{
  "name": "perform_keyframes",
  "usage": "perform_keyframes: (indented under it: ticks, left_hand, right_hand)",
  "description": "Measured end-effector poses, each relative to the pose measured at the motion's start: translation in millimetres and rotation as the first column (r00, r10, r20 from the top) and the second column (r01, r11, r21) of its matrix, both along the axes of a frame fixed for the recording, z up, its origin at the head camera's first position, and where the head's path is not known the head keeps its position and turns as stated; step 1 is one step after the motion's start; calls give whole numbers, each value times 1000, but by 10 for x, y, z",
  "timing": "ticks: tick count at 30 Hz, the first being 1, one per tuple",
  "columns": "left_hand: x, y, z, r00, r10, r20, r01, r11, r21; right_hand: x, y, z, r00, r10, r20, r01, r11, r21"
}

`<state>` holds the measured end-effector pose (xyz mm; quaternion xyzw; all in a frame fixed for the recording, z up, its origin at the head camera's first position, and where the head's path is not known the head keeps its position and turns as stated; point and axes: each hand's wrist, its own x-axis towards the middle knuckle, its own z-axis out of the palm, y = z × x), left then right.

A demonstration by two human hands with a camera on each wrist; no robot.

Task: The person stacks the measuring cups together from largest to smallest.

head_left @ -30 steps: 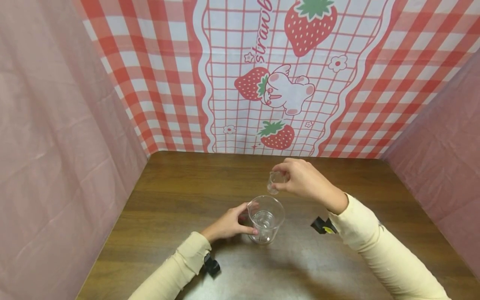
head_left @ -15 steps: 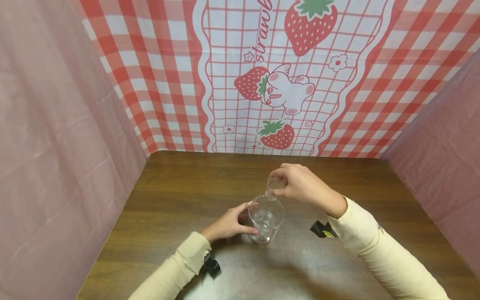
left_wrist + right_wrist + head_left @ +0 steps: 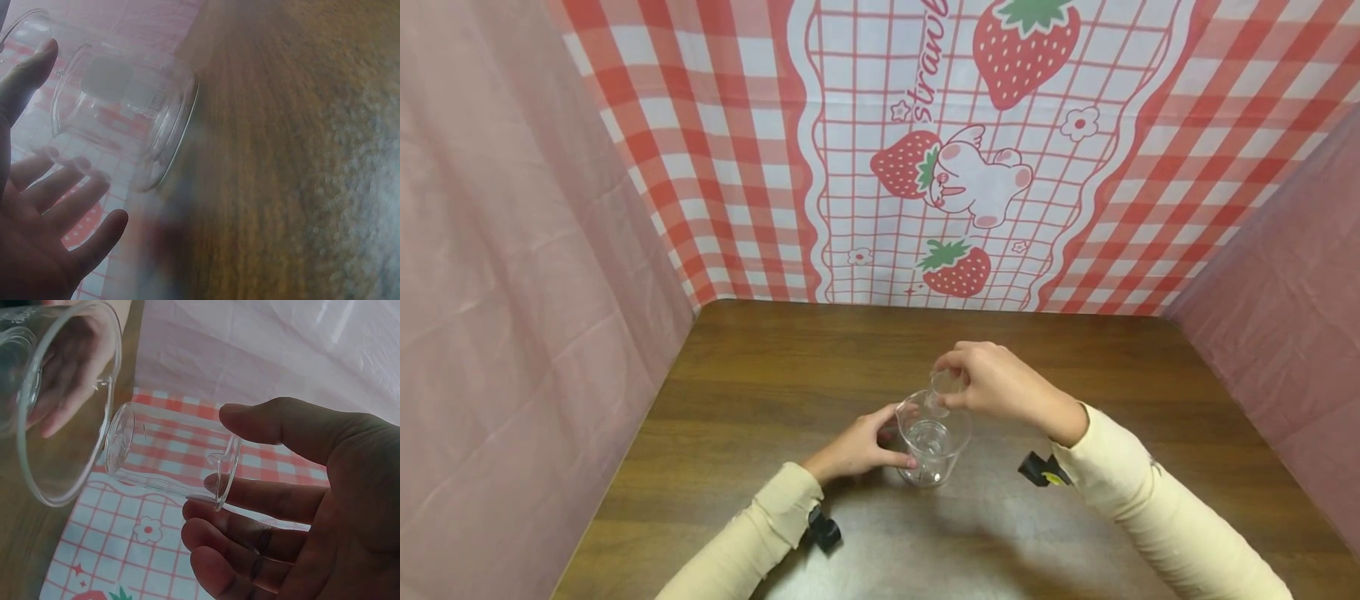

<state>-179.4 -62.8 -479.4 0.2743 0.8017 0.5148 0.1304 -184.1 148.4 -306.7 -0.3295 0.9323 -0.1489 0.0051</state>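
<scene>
My left hand (image 3: 859, 446) holds a large clear glass beaker (image 3: 953, 446) from its left side, thumb in front and fingers behind. This beaker stands upright on the table. In the left wrist view a medium glass beaker (image 3: 78, 115) shows inside it, with a pale patch on its wall. My right hand (image 3: 1006, 390) pinches a small clear glass beaker (image 3: 172, 450) at its rim between thumb and fingertips. The small beaker hangs upright at the mouth of the large one, and its base overlaps the far rim in the head view.
The brown wooden table (image 3: 760, 358) extends around both hands. A red checked strawberry cloth (image 3: 850, 192) hangs behind it, with pink curtains (image 3: 520, 292) at both sides. A black wrist camera (image 3: 823, 529) sits at each sleeve.
My right hand has come down and slightly left with the small beaker, from above and behind the large beaker to its rim. My left hand and the large beaker have stayed in place.
</scene>
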Motion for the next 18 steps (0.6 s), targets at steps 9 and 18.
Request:
perform_keyframes:
  ticks: [9,18]
  left_hand:
    - [-5,3,-25,1000,2,-5,-2,1000,4]
    - [-4,5,-33,1000,12,-4,-12,1000,5]
  right_hand:
    - [24,-9,-138,999,32,24,-33,999,30]
    - [26,-6,-206,999,37,36,-39,998,44]
